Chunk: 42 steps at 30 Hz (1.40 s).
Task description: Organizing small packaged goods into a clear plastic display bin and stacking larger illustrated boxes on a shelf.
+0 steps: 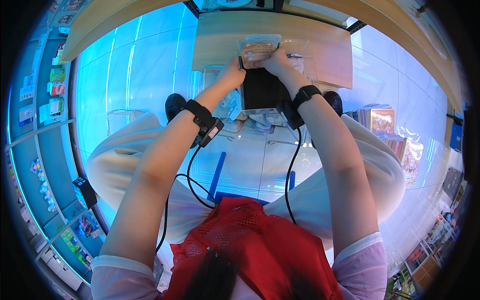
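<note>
My left hand (pixel 233 74) grips the left edge of a black flat-bottomed tray or box (pixel 262 90), low in front of me. At its far end, my right hand (pixel 276 63) holds an orange card-like package (pixel 258 50) with a printed animal face, its fingers partly hidden. A pale package (pixel 262 37) shows just behind the orange one. Beneath and around the black tray are clear plastic bins, one holding several wrapped items (pixel 258 122). More packets (pixel 232 103) show beside my left wrist.
A low wooden shelf board (pixel 221 33) lies beyond the bins. Stacked books or boxed sets (pixel 380 122) stand on the tiled floor at right. Stocked shelves (pixel 48 90) line the left. Cables (pixel 288 180) hang from both wrist devices, and blue stool legs (pixel 216 174) stand between my knees.
</note>
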Available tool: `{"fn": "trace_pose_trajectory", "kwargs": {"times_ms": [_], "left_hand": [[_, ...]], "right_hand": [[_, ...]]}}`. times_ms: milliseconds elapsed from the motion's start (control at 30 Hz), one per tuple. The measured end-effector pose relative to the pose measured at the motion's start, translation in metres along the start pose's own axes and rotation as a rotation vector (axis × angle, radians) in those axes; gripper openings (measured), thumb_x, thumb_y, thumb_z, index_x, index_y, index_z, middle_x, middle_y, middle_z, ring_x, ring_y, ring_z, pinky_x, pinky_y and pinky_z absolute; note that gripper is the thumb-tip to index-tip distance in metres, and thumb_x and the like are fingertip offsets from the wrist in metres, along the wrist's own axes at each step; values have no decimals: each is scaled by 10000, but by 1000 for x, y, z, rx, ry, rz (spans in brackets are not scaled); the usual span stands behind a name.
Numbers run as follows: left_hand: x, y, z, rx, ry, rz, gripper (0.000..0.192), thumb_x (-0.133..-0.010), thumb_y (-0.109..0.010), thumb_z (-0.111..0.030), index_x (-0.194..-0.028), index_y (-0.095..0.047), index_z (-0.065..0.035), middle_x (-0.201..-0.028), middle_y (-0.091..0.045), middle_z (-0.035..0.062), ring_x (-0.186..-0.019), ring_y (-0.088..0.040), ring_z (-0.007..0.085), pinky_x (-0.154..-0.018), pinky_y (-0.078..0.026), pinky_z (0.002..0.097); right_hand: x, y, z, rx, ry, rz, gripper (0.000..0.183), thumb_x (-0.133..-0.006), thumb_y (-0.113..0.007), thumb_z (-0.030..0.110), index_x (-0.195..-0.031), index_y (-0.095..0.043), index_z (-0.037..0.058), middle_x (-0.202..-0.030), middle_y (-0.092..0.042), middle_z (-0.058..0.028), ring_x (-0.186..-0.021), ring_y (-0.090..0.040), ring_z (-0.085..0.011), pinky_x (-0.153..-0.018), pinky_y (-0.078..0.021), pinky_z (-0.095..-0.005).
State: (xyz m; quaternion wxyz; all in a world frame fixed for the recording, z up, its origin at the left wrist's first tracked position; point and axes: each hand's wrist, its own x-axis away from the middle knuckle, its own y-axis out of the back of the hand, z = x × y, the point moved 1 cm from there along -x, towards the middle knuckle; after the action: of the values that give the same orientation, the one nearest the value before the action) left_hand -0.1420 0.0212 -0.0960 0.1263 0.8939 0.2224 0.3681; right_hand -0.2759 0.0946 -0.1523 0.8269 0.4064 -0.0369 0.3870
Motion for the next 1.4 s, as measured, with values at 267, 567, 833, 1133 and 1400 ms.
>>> {"fn": "trace_pose_trajectory", "kwargs": {"times_ms": [267,567,833,1133,1400], "left_hand": [[-1,-1,-8,39,10,28,490,-778,-378,-61,-1250,-249,-64,-1278,-308,115,-1036,-436,252,-701,-495,371],[-7,1,-1,-1,34,10,475,-775,-389,-73,-1236,-275,-96,-1177,-392,84,-928,-478,216,-681,-498,364],[-10,34,-4,102,69,148,476,-759,-438,-92,-1213,-307,-42,-1150,-399,133,-920,-481,265,-666,-498,372],[16,128,23,257,75,54,510,-773,-480,-129,-1214,-281,31,-1177,-374,160,-897,-529,310,-659,-508,343],[24,145,58,325,104,-167,503,-763,-456,-112,-1220,-283,7,-1034,-421,121,-799,-547,264,-634,-514,338]], "right_hand": [[-14,3,-7,-227,-28,65,739,-557,-703,162,-1107,-308,-136,-1091,-461,-227,-1032,-457,-319,-856,-384,-316],[-10,4,0,-442,1,141,498,-620,-639,143,-1005,-462,-117,-1002,-525,-219,-967,-508,-272,-798,-408,-304],[17,57,41,54,120,304,459,-702,-589,250,-1026,-495,-62,-974,-552,-166,-872,-543,-221,-747,-427,-288],[52,157,45,-506,241,852,313,-809,-469,285,-885,-563,-4,-808,-602,-109,-661,-583,-122,-594,-474,-235],[56,-90,-50,355,457,640,199,-736,-488,165,-830,-591,23,-773,-598,-119,-642,-578,-200,-542,-468,-308]]}}
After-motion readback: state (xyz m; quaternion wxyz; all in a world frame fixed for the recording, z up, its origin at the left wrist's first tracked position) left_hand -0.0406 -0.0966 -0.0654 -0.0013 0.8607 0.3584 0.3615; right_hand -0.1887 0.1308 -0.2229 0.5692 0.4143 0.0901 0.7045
